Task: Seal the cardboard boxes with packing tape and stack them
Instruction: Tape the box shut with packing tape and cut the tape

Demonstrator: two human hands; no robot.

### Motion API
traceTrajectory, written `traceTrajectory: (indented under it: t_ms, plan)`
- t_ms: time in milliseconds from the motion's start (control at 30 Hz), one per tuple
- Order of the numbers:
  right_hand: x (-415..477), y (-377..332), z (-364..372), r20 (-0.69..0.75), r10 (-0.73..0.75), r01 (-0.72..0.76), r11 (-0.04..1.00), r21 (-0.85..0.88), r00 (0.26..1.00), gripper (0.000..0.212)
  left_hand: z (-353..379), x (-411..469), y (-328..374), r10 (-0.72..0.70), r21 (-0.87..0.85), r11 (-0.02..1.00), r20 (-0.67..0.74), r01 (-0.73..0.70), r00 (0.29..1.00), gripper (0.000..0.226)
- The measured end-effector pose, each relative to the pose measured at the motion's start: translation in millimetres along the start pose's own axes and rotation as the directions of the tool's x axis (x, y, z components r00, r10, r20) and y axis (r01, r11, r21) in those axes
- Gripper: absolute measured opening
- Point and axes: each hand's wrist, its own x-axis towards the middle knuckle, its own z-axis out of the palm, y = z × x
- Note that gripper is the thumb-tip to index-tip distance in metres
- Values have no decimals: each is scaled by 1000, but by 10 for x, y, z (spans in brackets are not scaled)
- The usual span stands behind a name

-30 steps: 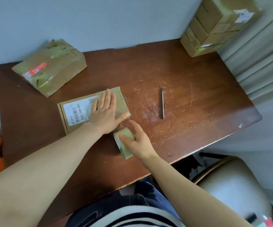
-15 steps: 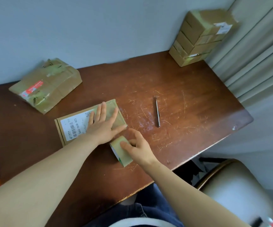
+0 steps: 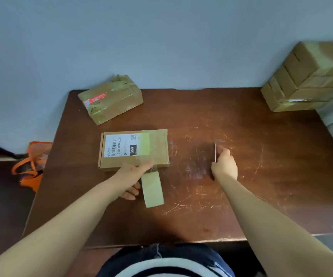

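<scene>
A flat cardboard box (image 3: 157, 148) with a white shipping label lies mid-table, a strip of clear tape running over its top. The strip leads off the box's near edge to a pale tape roll (image 3: 153, 189) standing just in front. My left hand (image 3: 130, 177) grips the roll from its left side, thumb stretched toward the box's near edge. My right hand (image 3: 224, 165) has its fingers curled over a thin metal blade (image 3: 215, 151) lying on the table (image 3: 261, 176) to the right of the box; most of the blade is hidden under the hand.
A bulky taped parcel (image 3: 111, 98) with a red sticker sits at the table's back left. A stack of sealed boxes (image 3: 305, 80) stands at the back right corner against a curtain. An orange bag (image 3: 31, 162) is on the floor left of the table.
My left hand left the box top and took the tape roll. My right hand let go of the roll and reached right to the blade. The view swung left.
</scene>
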Motion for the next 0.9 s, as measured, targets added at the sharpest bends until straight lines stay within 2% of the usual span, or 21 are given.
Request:
traceTrajectory:
  t_ms: [33, 100, 133, 233, 300, 367, 433, 500, 600, 733, 900]
  plan:
    - [51, -4, -29, 8, 12, -12, 1000, 17, 1000, 41, 20, -3, -12, -55, -62, 996, 85, 61, 995, 56]
    - [88, -41, -69, 28, 8, -11, 992, 124, 1000, 22, 60, -4, -70, -85, -193, 974, 164, 116, 983, 52]
    - [69, -99, -83, 47, -34, 24, 980, 200, 998, 17, 85, 6, -103, -87, -261, 957, 165, 129, 983, 47]
    - [-89, -444, -68, 132, -222, 156, 909, 388, 966, 21, 176, 62, -157, -77, -492, 861, 130, 132, 988, 35]
    - [-214, -701, 22, 256, -401, 260, 855, 449, 879, 21, 245, 77, -157, -68, -601, 790, 107, 119, 992, 28]
    - [-312, -924, 150, 381, -557, 370, 806, 461, 738, 25, 310, 46, -127, -68, -683, 722, 95, 115, 993, 25]
    - [-352, -1087, 291, 471, -621, 458, 782, 422, 627, 25, 358, 31, -97, -55, -745, 660, 76, 93, 996, 26]
    - [-349, -1190, 403, 529, -617, 464, 787, 407, 582, 22, 384, 30, -64, -57, -766, 639, 45, 72, 997, 26]
    - [-299, -1216, 545, 547, -593, 453, 805, 384, 591, 25, 440, 58, -47, -97, -758, 649, 2, 65, 995, 25]
    - [-318, -1185, 683, 509, -596, 502, 801, 326, 621, 17, 510, 159, -196, -202, -558, 828, -211, 52, 956, 33]
    - [-318, -1186, 695, 506, -587, 551, 799, 240, 631, 17, 564, 116, -360, -239, -499, 856, -152, 134, 959, 35]
